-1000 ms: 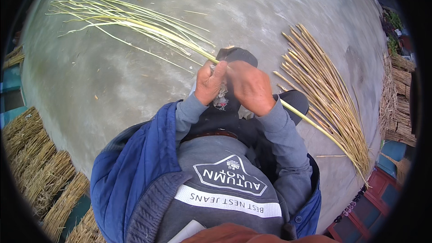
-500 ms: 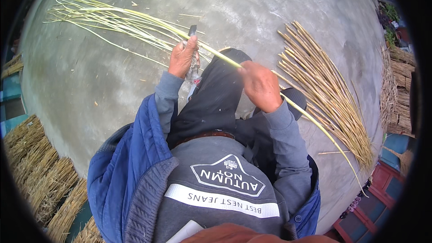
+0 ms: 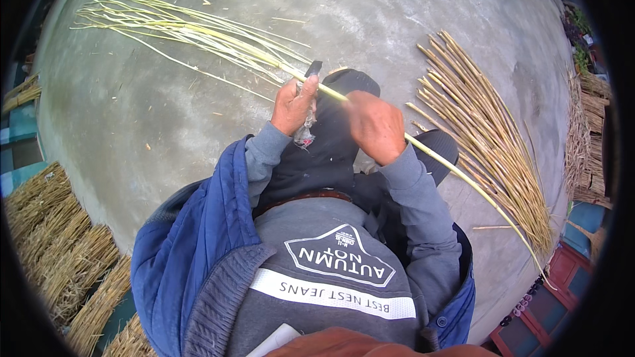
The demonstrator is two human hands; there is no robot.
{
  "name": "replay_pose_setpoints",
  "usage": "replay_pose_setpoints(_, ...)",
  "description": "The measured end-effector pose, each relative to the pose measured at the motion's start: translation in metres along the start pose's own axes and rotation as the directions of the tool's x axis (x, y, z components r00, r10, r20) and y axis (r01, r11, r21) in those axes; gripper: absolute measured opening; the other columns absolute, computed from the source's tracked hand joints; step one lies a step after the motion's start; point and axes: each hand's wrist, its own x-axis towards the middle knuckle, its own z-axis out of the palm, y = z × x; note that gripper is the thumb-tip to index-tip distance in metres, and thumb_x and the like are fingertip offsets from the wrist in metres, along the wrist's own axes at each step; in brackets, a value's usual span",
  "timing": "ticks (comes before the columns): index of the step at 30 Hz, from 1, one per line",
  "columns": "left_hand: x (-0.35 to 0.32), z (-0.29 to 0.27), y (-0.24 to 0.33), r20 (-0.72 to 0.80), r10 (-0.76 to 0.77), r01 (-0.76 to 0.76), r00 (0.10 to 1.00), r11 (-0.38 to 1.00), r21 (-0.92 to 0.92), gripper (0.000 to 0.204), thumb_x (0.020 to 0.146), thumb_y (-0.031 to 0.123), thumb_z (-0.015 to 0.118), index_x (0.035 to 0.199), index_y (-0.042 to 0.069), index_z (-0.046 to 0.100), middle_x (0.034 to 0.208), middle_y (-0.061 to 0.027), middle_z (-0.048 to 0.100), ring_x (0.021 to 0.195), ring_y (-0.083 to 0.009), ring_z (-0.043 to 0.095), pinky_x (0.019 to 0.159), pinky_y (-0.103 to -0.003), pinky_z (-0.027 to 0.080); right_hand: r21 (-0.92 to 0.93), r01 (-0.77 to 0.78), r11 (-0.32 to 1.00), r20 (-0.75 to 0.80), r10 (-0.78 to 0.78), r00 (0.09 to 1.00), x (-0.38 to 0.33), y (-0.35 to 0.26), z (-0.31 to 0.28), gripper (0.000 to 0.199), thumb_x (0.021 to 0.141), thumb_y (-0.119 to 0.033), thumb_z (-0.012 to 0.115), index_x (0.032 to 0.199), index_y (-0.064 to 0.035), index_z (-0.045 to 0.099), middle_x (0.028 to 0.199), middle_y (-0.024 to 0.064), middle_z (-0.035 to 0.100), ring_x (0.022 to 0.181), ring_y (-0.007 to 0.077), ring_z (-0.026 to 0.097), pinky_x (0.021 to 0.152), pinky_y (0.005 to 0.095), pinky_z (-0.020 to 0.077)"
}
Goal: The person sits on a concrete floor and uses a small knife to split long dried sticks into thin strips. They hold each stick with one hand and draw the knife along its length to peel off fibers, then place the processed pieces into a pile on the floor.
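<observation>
My left hand [image 3: 294, 104] is closed round a small knife [image 3: 313, 67]. Its dark flat blade shows above the thumb, and a greyish wrapped part hangs below the fingers. The blade meets a long pale-green stalk [image 3: 450, 166] that slants from upper left to lower right across my knees. My right hand [image 3: 378, 127], slightly blurred, grips the same stalk a short way right of the knife. The stalk's thin end curves down at the far right. Its other end runs among a bunch of peeled pale-green stalks [image 3: 178, 30] on the floor.
On the right lies a fanned pile of brown stalks [image 3: 486, 132] on the grey concrete floor [image 3: 218, 132]. Straw bundles [image 3: 56, 244] stand at the lower left, and stacked ones [image 3: 592, 139] at the right edge. A red frame [image 3: 539, 311] is at the lower right. Scraps litter the floor.
My left hand and the knife have moved right and down, closer to my right hand. The stalk has shifted slightly right. The view has shifted a little too.
</observation>
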Motion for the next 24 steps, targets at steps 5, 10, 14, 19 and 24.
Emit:
replay_pose_setpoints(5, 0.003, -0.011, -0.003, -0.044, -0.088, 0.080, 0.995, 0.984, -0.157, 0.050, 0.108, 0.052, 0.059, 0.088, 0.006, 0.057, 0.062, -0.0043, 0.057, 0.049, -0.0132, 0.057, 0.045, -0.027, 0.046, 0.026, 0.047, 0.999, 0.009, -0.047, 0.999, 0.002, 0.009, -0.003, 0.022, 0.101, -0.022, 0.064, 0.088, -0.0051, 0.062, 0.082, 0.0176, 0.065, 0.080, 0.0439, 0.065, 0.064, 0.0535, 0.0492)
replay_pose_setpoints(10, 0.014, -0.046, 0.006, -0.218, -0.137, 0.064, 0.966, 0.948, -0.311, 0.050, 0.107, 0.053, 0.060, 0.088, 0.006, 0.057, 0.061, -0.0048, 0.057, 0.049, -0.0146, 0.059, 0.045, -0.028, 0.046, 0.028, 0.026, 0.999, 0.109, -0.029, 0.994, 0.004, 0.014, -0.009, 0.023, 0.101, -0.023, 0.065, 0.087, -0.0041, 0.063, 0.081, 0.0185, 0.064, 0.079, 0.0444, 0.064, 0.065, 0.0534, 0.0490)
replay_pose_setpoints(14, -0.009, -0.016, -0.004, 0.079, -0.003, 0.019, 0.997, 0.979, -0.204, 0.049, 0.107, 0.051, 0.061, 0.088, 0.007, 0.055, 0.062, -0.0055, 0.059, 0.049, -0.0152, 0.059, 0.046, -0.029, 0.047, 0.082, 0.118, 0.990, 0.068, -0.124, 0.990, 0.008, 0.004, 0.003, 0.022, 0.101, -0.022, 0.064, 0.087, -0.0041, 0.063, 0.082, 0.0182, 0.065, 0.080, 0.0436, 0.065, 0.066, 0.0529, 0.0491)
replay_pose_setpoints(19, -0.008, -0.012, -0.011, -0.040, -0.008, -0.001, 0.999, 0.975, -0.222, 0.048, 0.108, 0.049, 0.061, 0.087, 0.006, 0.055, 0.064, -0.0067, 0.060, 0.050, -0.0159, 0.060, 0.046, -0.029, 0.048, 0.126, 0.136, 0.983, 0.020, -0.140, 0.990, 0.010, 0.000, 0.004, 0.018, 0.101, -0.019, 0.064, 0.089, -0.0048, 0.062, 0.087, 0.0161, 0.066, 0.080, 0.0416, 0.066, 0.065, 0.0525, 0.0491)
replay_pose_setpoints(24, -0.004, -0.019, -0.010, 0.015, 0.022, -0.018, 1.000, 0.973, -0.230, 0.050, 0.108, 0.050, 0.060, 0.085, 0.006, 0.056, 0.067, -0.0077, 0.062, 0.051, -0.0161, 0.060, 0.047, -0.030, 0.048, 0.010, 0.159, 0.987, 0.023, -0.159, 0.987, 0.008, 0.001, 0.003, 0.017, 0.101, -0.018, 0.063, 0.089, -0.0054, 0.062, 0.085, 0.0144, 0.065, 0.078, 0.0403, 0.066, 0.065, 0.0507, 0.0504)
